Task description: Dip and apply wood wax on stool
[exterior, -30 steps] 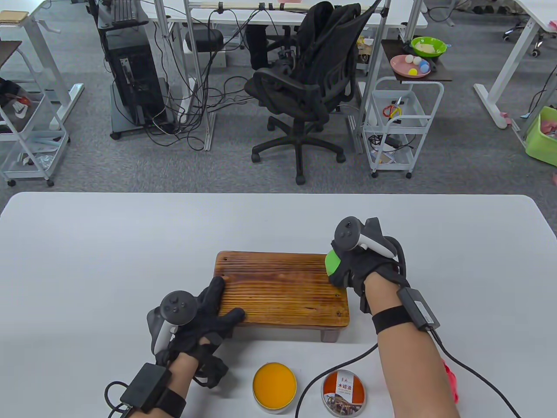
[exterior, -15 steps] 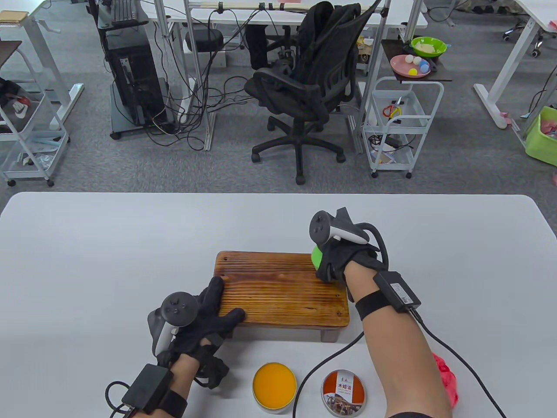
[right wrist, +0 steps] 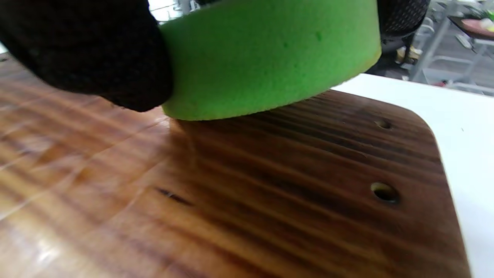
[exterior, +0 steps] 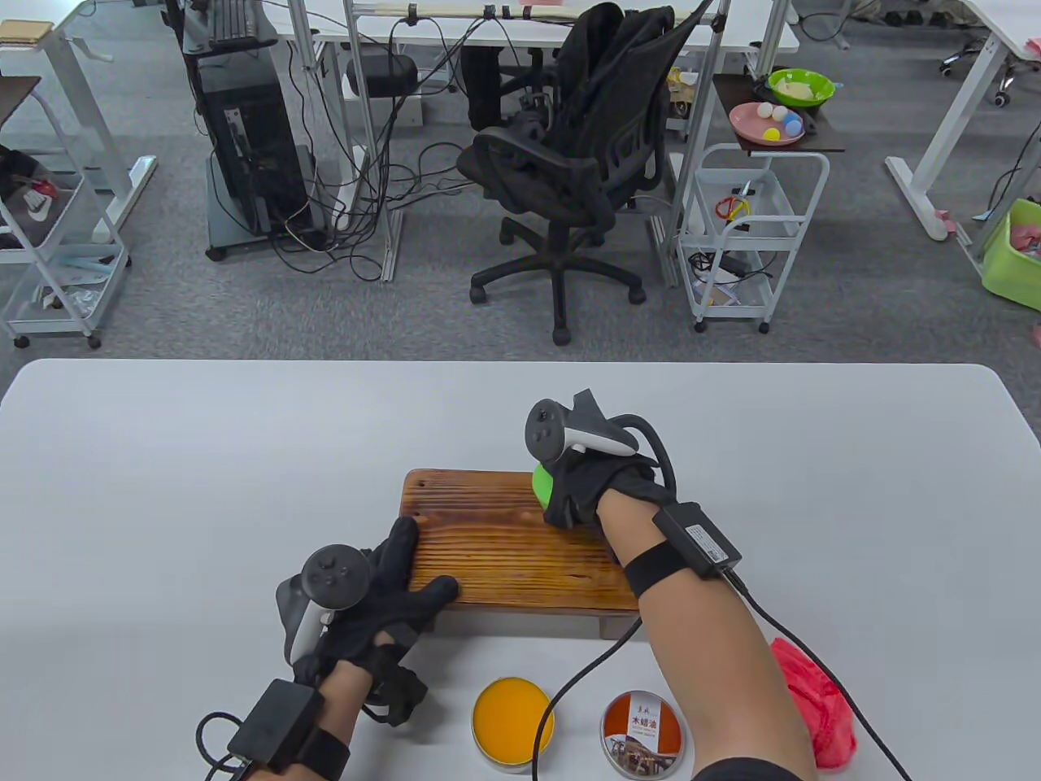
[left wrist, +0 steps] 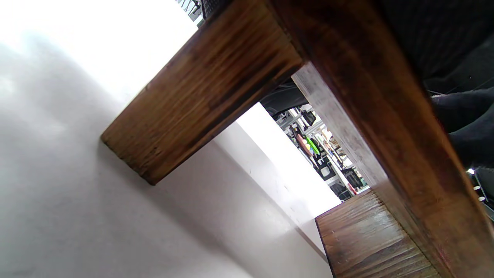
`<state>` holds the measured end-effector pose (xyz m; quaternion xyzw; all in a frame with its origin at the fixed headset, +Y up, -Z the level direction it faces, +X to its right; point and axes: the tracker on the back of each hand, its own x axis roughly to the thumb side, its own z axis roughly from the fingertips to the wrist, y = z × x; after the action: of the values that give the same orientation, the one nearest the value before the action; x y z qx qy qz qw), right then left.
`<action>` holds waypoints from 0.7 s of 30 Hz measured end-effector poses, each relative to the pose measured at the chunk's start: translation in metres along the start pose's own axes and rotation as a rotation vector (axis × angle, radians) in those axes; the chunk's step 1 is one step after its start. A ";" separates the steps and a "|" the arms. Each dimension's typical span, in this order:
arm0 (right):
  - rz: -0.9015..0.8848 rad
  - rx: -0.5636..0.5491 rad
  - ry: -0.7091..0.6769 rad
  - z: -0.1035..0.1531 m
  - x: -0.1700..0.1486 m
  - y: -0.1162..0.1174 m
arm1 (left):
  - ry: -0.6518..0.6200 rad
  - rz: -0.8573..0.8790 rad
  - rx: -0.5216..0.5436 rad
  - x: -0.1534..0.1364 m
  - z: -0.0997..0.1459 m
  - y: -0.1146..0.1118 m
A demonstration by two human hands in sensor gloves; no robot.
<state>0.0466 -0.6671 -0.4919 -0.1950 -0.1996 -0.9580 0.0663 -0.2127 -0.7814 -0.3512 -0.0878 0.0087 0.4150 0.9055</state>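
Table view has you working the far edge of the stool (exterior: 504,545), which is sitting mid-surface (exterior: 163,455) with the open wax tin (exterior: 513,721) and its lid (exterior: 642,732) just in front. Your right hand (exterior: 594,480) is gripping the green sponge (exterior: 542,486) and pressing it flat on the wood; it's soft foam, so I'd guess it squishes easily, and holding it by the sides looks right. Your left hand (exterior: 382,586) is resting spread-fingered on the near left corner, pinning things down. The stool looks solid and stiff, and a waxed top might be getting slick.
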 end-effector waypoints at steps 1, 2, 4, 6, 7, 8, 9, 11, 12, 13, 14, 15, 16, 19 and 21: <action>0.005 0.012 -0.008 0.001 -0.002 -0.002 | 0.000 0.002 -0.001 0.000 0.000 0.000; -0.013 0.023 0.006 0.001 -0.006 -0.004 | 0.001 0.004 -0.001 0.000 0.000 0.000; -0.028 0.044 0.040 -0.003 -0.012 -0.006 | 0.000 0.001 -0.001 0.000 0.000 0.000; -0.045 0.029 0.055 -0.009 -0.010 -0.008 | 0.000 0.004 -0.002 0.000 0.000 -0.001; -0.041 0.009 0.050 -0.013 -0.004 -0.007 | -0.001 0.002 -0.001 0.000 0.000 -0.001; -0.043 -0.004 0.035 -0.015 0.002 -0.006 | -0.001 0.002 -0.001 0.000 0.000 -0.001; -0.049 -0.014 0.015 -0.016 0.008 -0.005 | -0.001 0.003 -0.002 0.000 0.000 -0.001; -0.035 -0.015 -0.032 -0.013 0.016 -0.005 | -0.001 0.003 -0.002 0.000 0.000 -0.001; -0.025 0.005 -0.049 -0.010 0.016 -0.007 | -0.001 0.004 -0.003 0.000 0.000 -0.001; -0.040 0.024 -0.054 -0.009 0.013 -0.008 | -0.001 0.005 -0.004 0.000 0.000 -0.001; -0.058 0.034 -0.039 -0.008 0.009 -0.011 | 0.000 0.007 -0.004 0.000 0.000 -0.001; -0.051 0.031 -0.007 -0.010 0.004 -0.012 | -0.001 0.007 -0.004 0.000 0.000 -0.001; -0.056 0.029 0.013 -0.013 0.002 -0.013 | -0.001 0.006 -0.003 0.000 0.000 -0.001; -0.091 -0.010 0.020 -0.022 0.010 -0.010 | -0.002 0.005 -0.002 0.000 0.000 -0.001; -0.112 -0.051 -0.037 -0.025 0.025 -0.005 | -0.003 0.004 -0.001 0.000 0.000 -0.001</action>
<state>0.0138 -0.6740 -0.5048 -0.2029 -0.1867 -0.9612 0.0039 -0.2122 -0.7822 -0.3512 -0.0879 0.0073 0.4168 0.9047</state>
